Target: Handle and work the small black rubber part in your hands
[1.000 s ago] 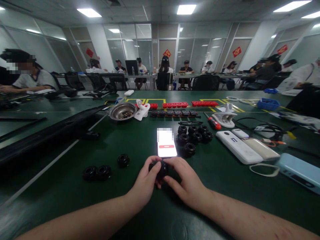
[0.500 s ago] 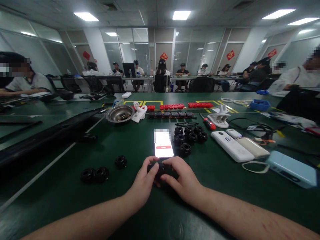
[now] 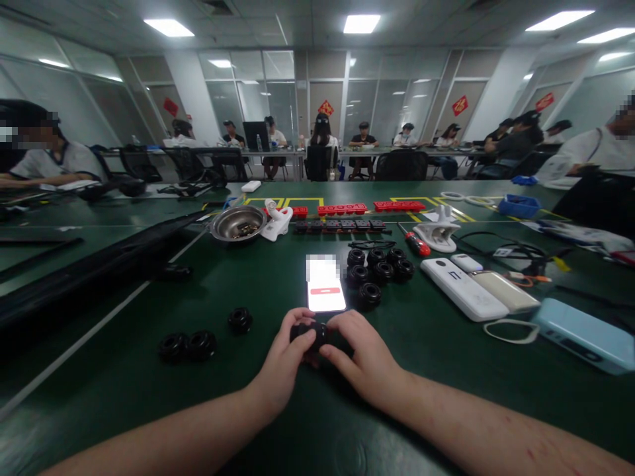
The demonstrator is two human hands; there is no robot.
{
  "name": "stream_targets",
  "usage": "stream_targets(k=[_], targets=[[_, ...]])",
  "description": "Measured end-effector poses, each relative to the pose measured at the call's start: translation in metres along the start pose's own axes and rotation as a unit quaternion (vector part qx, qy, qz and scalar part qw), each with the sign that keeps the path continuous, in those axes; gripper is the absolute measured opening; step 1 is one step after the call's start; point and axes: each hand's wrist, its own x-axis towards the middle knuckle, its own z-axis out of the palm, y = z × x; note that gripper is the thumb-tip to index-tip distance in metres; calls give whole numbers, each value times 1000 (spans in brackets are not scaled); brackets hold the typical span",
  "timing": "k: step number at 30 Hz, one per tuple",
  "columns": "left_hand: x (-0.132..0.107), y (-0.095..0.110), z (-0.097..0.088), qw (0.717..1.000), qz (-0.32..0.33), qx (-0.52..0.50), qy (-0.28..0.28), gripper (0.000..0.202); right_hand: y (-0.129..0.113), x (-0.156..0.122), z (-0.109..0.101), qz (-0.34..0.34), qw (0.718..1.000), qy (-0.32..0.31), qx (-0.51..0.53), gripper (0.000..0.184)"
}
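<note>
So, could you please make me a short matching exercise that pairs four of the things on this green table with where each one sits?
Things:
1. lit phone
2. steel bowl
3. red-handled screwdriver
4. small black part

Places:
A. pinched between the left hand and the right hand
B. flat on the table just beyond the hands
C. far left of the middle, beside a white clip
D. right of the middle, next to the white clamp

Pairs: 1-B, 2-C, 3-D, 4-A
</note>
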Motion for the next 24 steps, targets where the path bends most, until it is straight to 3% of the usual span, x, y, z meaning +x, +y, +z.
stream_targets(k=[3,6,10,13,16,20,24], targets=[[2,-1,1,1000,-6,22,3,26,-1,-1,1,-32,999,14,18,20],[2,-2,1,1000,-8,28,7,26,-1,-3,3,-4,999,26,40,28],[0,-1,2,999,-8,33,17,29,3,-3,5,56,998,15,40,13],[-1,-1,1,999,11,42,16,30,4,-2,6,47,998,-11,29,17],[0,-4,-1,999,21,32,7,27,3,0,5,19,999,-3,37,3],[4,-8,-2,999,20,37,0,28,-2,-1,3,-19,999,10,47,25],[4,-9,-1,999,27,31,8,26,-2,-4,2,15,999,0,36,15]])
